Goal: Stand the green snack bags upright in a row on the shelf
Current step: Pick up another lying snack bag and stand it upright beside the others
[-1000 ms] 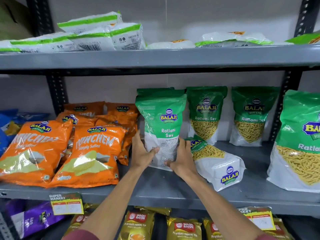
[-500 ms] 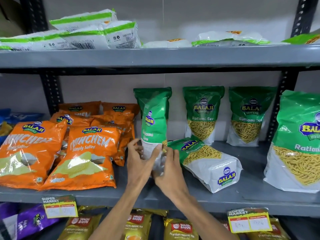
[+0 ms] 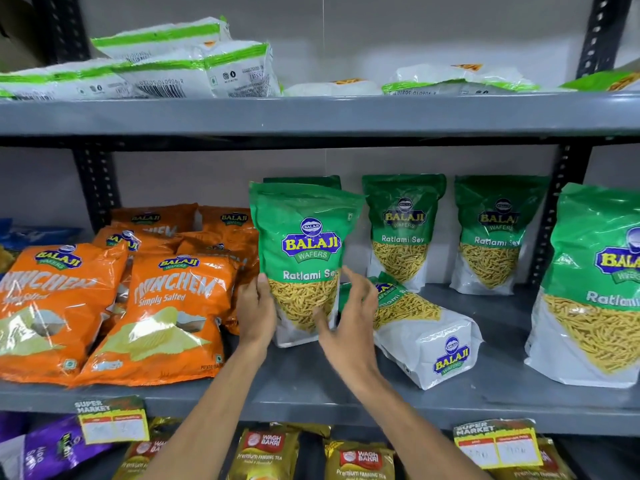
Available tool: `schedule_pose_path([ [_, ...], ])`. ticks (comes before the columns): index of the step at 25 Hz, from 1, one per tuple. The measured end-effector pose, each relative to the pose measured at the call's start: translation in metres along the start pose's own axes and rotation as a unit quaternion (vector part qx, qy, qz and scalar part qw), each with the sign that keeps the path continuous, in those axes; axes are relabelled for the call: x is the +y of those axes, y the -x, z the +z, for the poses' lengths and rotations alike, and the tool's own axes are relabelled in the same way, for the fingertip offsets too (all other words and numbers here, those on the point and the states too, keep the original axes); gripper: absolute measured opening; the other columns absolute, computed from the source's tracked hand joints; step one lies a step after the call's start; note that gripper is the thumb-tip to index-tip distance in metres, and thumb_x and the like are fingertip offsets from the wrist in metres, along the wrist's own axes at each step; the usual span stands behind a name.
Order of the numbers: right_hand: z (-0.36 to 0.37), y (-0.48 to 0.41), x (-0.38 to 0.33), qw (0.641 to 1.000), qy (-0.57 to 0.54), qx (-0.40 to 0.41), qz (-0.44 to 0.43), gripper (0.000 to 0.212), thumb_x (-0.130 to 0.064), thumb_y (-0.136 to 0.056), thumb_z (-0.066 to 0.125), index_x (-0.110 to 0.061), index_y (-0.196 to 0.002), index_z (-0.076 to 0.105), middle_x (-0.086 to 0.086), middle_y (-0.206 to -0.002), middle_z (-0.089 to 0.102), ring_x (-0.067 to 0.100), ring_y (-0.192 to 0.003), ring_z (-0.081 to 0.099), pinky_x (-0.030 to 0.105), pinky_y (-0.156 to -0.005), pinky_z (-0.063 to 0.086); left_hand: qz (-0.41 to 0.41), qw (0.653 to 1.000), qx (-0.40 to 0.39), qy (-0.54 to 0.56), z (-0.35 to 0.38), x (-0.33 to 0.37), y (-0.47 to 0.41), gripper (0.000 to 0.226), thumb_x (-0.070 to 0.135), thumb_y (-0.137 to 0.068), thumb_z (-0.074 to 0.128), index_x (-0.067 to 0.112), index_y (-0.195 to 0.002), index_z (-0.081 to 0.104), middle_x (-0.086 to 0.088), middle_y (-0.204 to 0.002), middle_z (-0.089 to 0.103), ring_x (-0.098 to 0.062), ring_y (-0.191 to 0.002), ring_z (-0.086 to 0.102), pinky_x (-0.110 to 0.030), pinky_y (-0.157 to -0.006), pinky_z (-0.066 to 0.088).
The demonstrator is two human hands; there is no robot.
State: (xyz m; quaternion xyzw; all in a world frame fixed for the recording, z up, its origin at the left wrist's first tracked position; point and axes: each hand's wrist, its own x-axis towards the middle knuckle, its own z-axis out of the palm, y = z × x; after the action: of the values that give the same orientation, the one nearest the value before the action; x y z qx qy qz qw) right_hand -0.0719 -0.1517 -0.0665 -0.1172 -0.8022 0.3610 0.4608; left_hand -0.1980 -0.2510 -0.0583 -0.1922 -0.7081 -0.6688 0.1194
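Note:
A green Ratlami Sev bag [image 3: 303, 247] stands upright on the grey middle shelf [image 3: 311, 386], front label facing me. My left hand [image 3: 256, 313] grips its lower left edge. My right hand [image 3: 349, 323] is at its lower right side, fingers spread, thumb touching the front. Another green bag's top [image 3: 304, 180] peeks out behind it. Two more green bags [image 3: 401, 230] [image 3: 498, 233] stand against the back wall. One green bag [image 3: 422, 330] lies on its side just right of my right hand. A larger-looking green bag [image 3: 599, 285] stands at the far right.
Orange chip bags [image 3: 162, 313] are piled left of the held bag, almost touching my left hand. White-and-green packs [image 3: 180, 64] lie on the upper shelf. Tea packets [image 3: 263, 452] and price tags [image 3: 498, 445] sit below. A black upright post [image 3: 554, 216] stands at the right.
The held bag has turned from back-side, through edge-on, to front label facing me. My right hand has loosened from a grip to spread fingers. The camera view shifted slightly.

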Motion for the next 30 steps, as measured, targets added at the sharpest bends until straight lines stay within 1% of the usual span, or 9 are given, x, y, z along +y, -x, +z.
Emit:
schedule_pose_path([
  [2,-0.005,-0.018,0.006,0.994,-0.014,-0.074,0.080,0.086,-0.033,-0.088,0.073,-0.014,-0.155,0.023,0.010,-0.156,0.032,0.024,-0.146,0.030,0.037,-0.117,0.029,-0.019,1.000,-0.014,-0.007,0.002,0.003,-0.009,0.044,0.039,-0.106,0.028,0.017,-0.114,0.066,0.004,-0.108,0.065,-0.016,-0.100,0.060,-0.028,-0.082,0.047],
  [4,-0.005,-0.028,0.011,0.976,-0.043,-0.165,0.136,0.075,-0.028,-0.090,0.072,-0.015,-0.151,0.031,0.007,-0.152,0.046,0.026,-0.144,0.040,0.043,-0.116,0.035,-0.036,0.999,-0.018,-0.023,0.004,0.003,-0.016,0.048,0.039,-0.106,0.028,0.015,-0.119,0.066,0.005,-0.105,0.064,-0.016,-0.097,0.058,-0.029,-0.083,0.043],
  [6,0.001,-0.031,0.015,0.971,-0.029,-0.180,0.152,0.061,-0.021,-0.091,0.071,-0.015,-0.144,0.041,0.008,-0.141,0.056,0.028,-0.136,0.050,0.045,-0.113,0.040,-0.047,0.998,-0.007,-0.041,0.006,0.002,-0.020,0.048,0.039,-0.106,0.028,0.013,-0.117,0.067,0.004,-0.101,0.063,-0.018,-0.094,0.057,-0.030,-0.081,0.041],
  [11,0.008,-0.026,0.021,0.978,0.021,-0.160,0.134,0.059,-0.024,-0.092,0.069,-0.010,-0.143,0.044,0.012,-0.135,0.053,0.028,-0.132,0.047,0.037,-0.110,0.039,-0.084,0.994,-0.001,-0.064,0.006,0.009,-0.021,0.047,0.039,-0.106,0.029,0.013,-0.113,0.067,-0.005,-0.109,0.067,-0.021,-0.095,0.057,-0.034,-0.081,0.042],
  [16,-0.003,-0.016,0.018,0.979,0.026,-0.173,0.108,0.061,-0.028,-0.091,0.070,-0.013,-0.143,0.043,0.009,-0.137,0.053,0.025,-0.134,0.045,0.034,-0.109,0.037,-0.079,0.993,-0.019,-0.084,-0.004,0.017,-0.007,0.050,0.040,-0.106,0.025,0.011,-0.118,0.065,-0.011,-0.120,0.068,-0.031,-0.113,0.061,-0.045,-0.098,0.049],
  [19,-0.013,-0.001,0.015,0.979,0.027,-0.183,0.085,0.062,-0.032,-0.093,0.067,-0.015,-0.146,0.039,0.007,-0.139,0.052,0.024,-0.135,0.044,0.038,-0.111,0.038,-0.067,0.994,-0.023,-0.079,-0.011,0.018,0.007,0.048,0.041,-0.106,0.025,0.013,-0.111,0.064,-0.007,-0.114,0.068,-0.026,-0.109,0.061,-0.044,-0.096,0.050],
  [22,-0.022,0.015,0.010,0.978,0.021,-0.192,0.078,0.063,-0.034,-0.095,0.064,-0.016,-0.148,0.035,0.007,-0.140,0.049,0.023,-0.136,0.043,0.035,-0.111,0.036,-0.071,0.995,-0.014,-0.067,-0.016,0.021,0.017,0.048,0.043,-0.105,0.025,0.014,-0.108,0.064,-0.003,-0.109,0.068,-0.023,-0.103,0.060,-0.044,-0.095,0.050],
  [26,-0.029,0.027,0.003,0.979,0.032,-0.188,0.067,0.067,-0.036,-0.096,0.062,-0.014,-0.151,0.032,0.007,-0.142,0.047,0.023,-0.138,0.041,0.036,-0.112,0.034,-0.047,0.998,0.004,-0.046,-0.020,0.022,0.035,0.041,0.044,-0.105,0.026,0.023,-0.100,0.061,0.006,-0.094,0.068,-0.021,-0.095,0.064,-0.041,-0.086,0.054],
  [30,-0.036,0.029,-0.004,0.976,0.031,-0.209,0.060,0.070,-0.033,-0.095,0.064,-0.012,-0.153,0.030,0.008,-0.143,0.044,0.023,-0.140,0.038,0.028,-0.112,0.029,-0.031,0.999,0.020,-0.030,-0.016,0.028,0.045,0.043,0.039,-0.106,0.025,0.014,-0.114,0.060,-0.009,-0.113,0.071,-0.030,-0.109,0.066,-0.048,-0.093,0.054],
])
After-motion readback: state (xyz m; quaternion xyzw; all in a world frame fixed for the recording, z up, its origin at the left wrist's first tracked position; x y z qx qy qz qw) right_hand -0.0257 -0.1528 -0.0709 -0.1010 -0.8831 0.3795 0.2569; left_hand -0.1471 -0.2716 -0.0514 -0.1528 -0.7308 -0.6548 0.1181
